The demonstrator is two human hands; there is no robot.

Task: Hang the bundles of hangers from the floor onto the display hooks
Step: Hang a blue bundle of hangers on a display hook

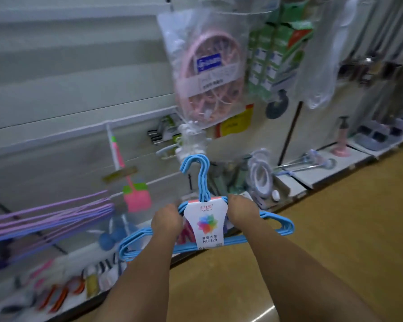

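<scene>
Taking the white label card (206, 223) on the blue hanger bundle (203, 228) as the fixed mark: far to its left, a bundle of purple hangers (56, 217) already hung against the slatted display wall (56, 77), reaching out towards you. Just left of the card, your left hand (166, 220) was curled round the bundle's shoulder. Just right of the card, your right hand (241, 213) gripped the other shoulder in the same way. So you held the bundle between both hands, off the floor (312, 252), with neither hand clearly nearer the wall.

The bundle's long axis ran left to right across you, slightly tilted, and its blue hook tops (196, 168) rose above the card, pointing at the wall. The move to come looked to turn on this: the hooks had to reach a free display hook somewhere above or left of the card, and none had yet caught.

The whole view was smeared by motion. No free display hook could be made out, your fingertips were hidden behind the hangers, and the bagged pink rack (207, 73) above the card blocked part of the wall.
</scene>
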